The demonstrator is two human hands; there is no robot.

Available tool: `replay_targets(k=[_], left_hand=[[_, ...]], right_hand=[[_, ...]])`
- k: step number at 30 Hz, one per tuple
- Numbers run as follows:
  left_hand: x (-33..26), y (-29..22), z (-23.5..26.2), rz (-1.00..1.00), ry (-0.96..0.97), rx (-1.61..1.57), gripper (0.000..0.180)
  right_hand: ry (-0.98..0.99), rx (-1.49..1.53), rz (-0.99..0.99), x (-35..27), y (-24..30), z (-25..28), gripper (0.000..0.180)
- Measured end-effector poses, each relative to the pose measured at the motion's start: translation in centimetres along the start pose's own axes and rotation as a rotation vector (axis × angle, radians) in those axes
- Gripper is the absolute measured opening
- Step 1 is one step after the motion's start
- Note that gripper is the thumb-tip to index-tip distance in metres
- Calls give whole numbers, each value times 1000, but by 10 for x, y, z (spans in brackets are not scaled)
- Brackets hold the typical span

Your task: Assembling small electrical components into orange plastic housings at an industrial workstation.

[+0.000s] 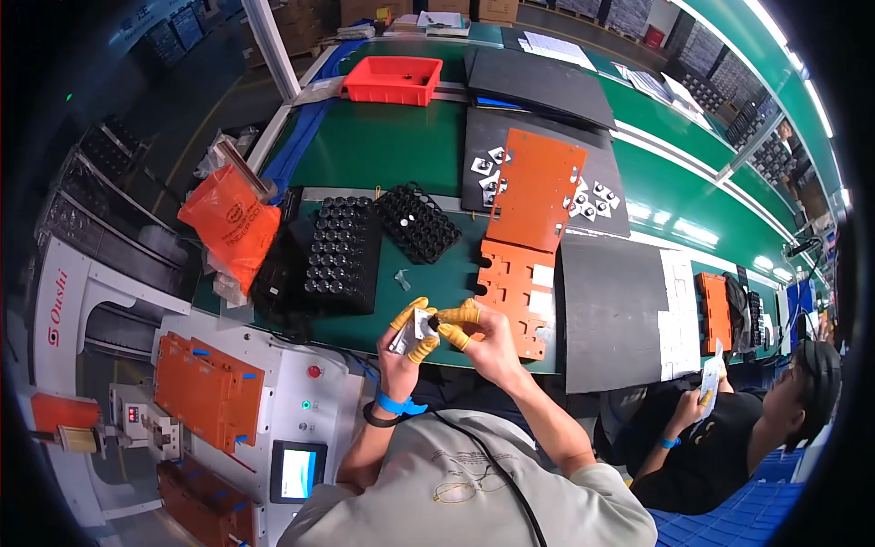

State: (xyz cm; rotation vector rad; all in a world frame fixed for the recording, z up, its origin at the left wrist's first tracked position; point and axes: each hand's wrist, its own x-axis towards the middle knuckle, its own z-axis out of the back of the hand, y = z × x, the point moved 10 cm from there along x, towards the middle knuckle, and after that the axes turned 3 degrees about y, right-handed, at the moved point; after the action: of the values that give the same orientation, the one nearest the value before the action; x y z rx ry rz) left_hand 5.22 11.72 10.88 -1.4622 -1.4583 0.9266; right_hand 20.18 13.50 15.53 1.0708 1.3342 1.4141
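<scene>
My left hand [401, 357], in yellow finger cots, grips a small white plate-like piece [401, 341] in front of my chest. My right hand [488, 339], also in yellow finger cots, pinches at a small black part [435, 322] against that piece; its exact shape is partly hidden by the fingers. Beyond my left hand stands a black tray [369, 283] filled with rows of round black parts, beside a second black tray [415, 223] set askew. Past my right hand lies an orange slotted fixture [506, 284], its orange panel [538, 191] raised or laid behind it.
White squares with black round parts [483, 166] lie on a black mat. A red bin [392, 68] stands far back. An orange bag [232, 223] hangs left, above a machine with a screen [298, 471]. At right, a co-worker [729, 428] holds a pale sheet.
</scene>
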Motion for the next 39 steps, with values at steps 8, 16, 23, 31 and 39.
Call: replay_targets(k=[8,16,23,31,39], left_hand=[[-4,-27,-25,-166,-5,212,58],[-8,-53,-45,-373,53,672,58],[-6,-35,-88,-401,222,965,59],[-9,12,-101,-332,266,930,59],[-7,33,-68,-156,219,808,47]], right_hand=[[16,-120,205,-13,10,10,22],[188,-113,103,-17,10,21,22],[149,-192,-189,-28,-24,50,29],[-336,-446,-287,-65,-83,148,26],[-286,-616,-440,-81,-136,205,30]])
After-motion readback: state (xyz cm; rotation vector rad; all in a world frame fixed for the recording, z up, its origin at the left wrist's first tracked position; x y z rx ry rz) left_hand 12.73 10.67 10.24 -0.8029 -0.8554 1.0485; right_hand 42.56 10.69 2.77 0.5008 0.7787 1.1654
